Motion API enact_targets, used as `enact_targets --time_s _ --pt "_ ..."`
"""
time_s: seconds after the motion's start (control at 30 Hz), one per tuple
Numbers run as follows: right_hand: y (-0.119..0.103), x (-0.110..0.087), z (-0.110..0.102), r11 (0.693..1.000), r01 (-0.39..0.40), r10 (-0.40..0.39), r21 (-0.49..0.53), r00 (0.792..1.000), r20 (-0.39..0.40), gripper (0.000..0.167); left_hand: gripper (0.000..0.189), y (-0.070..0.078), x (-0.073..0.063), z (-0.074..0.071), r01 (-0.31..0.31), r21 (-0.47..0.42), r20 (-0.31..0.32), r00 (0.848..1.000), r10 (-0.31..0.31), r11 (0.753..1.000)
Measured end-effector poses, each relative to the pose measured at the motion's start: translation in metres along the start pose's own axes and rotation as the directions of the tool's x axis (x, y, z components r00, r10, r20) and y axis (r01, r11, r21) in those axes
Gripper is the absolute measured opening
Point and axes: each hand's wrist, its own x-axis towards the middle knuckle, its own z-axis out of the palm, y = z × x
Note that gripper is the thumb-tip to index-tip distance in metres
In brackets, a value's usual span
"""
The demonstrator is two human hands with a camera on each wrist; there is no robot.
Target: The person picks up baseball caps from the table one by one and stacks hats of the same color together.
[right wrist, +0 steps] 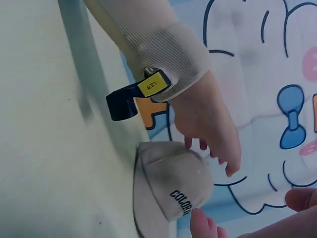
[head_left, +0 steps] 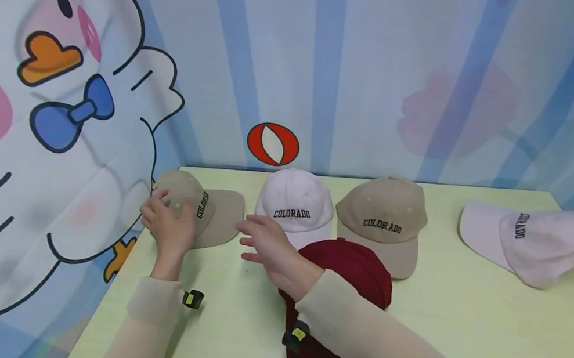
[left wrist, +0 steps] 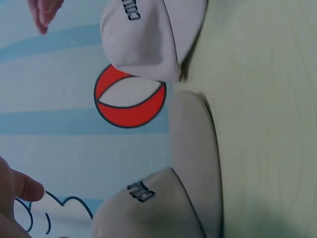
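Observation:
At the table's left end lies a tan baseball cap [head_left: 225,214] lettered COLORADO, its brim pointing right in the head view. My left hand [head_left: 172,225] hovers over its crown with loosely bent fingers. A gap shows between the left thumb [left wrist: 27,187] and this cap in the left wrist view. My right hand [head_left: 276,254] is in the air with fingers spread, pointing left toward the cap's brim. Beneath the right hand and forearm lies a maroon cap [head_left: 349,261], partly hidden by the sleeve. Neither hand holds anything.
A white cap [head_left: 296,194] and another tan cap [head_left: 384,204] stand side by side at the back of the pale yellow table [head_left: 225,318]. On the far right a pale pink cap [head_left: 548,244] lies with its brim to the left. Behind hangs a printed cloth [head_left: 372,65].

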Motion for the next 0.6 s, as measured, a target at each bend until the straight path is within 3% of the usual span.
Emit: enact_targets --time_s 0.23,0.4,0.5,0.6 --pt "0.005 0.029 0.012 0.998 -0.056 0.057 0.031 0.997 -0.047 0.054 0.074 -0.016 0.017 -0.005 0.105 0.026 -0.020 0.994 -0.104 0.994" --pt "0.009 0.044 0.017 0.995 -0.082 0.085 0.057 0.995 -0.052 0.054 0.082 -0.024 0.026 -0.008 0.194 0.048 0.023 0.981 -0.195 0.980" --pt "0.013 0.051 0.017 0.992 -0.104 0.108 0.075 0.993 -0.055 0.058 0.084 -0.028 0.032 -0.008 0.237 0.023 0.051 0.970 -0.237 0.971" --pt "0.018 0.057 0.016 0.989 -0.124 0.129 0.087 0.990 -0.053 0.062 0.086 -0.032 0.036 -0.007 0.282 -0.056 0.081 0.957 -0.277 0.958"
